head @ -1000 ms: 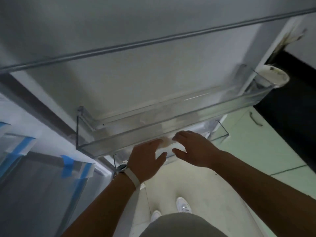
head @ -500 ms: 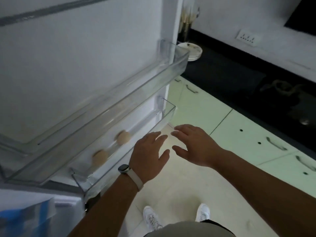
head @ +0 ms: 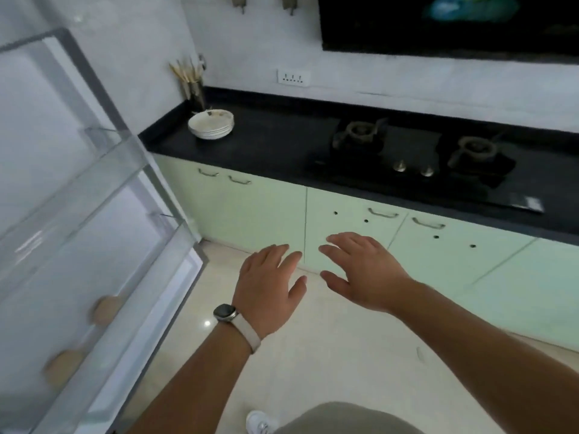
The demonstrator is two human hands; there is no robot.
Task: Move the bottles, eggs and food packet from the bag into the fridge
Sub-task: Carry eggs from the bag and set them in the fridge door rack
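Beside fridge door [head: 94, 214], empty left hand [head: 266, 286]

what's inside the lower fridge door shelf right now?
A far egg and a near egg, both blurred, show through the clear wall of the lower door shelf. The shelf's near end runs out of frame, so anything more there cannot be seen.

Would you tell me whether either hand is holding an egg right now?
No: the left hand and right hand are open and empty, and two eggs lie in the door shelf.
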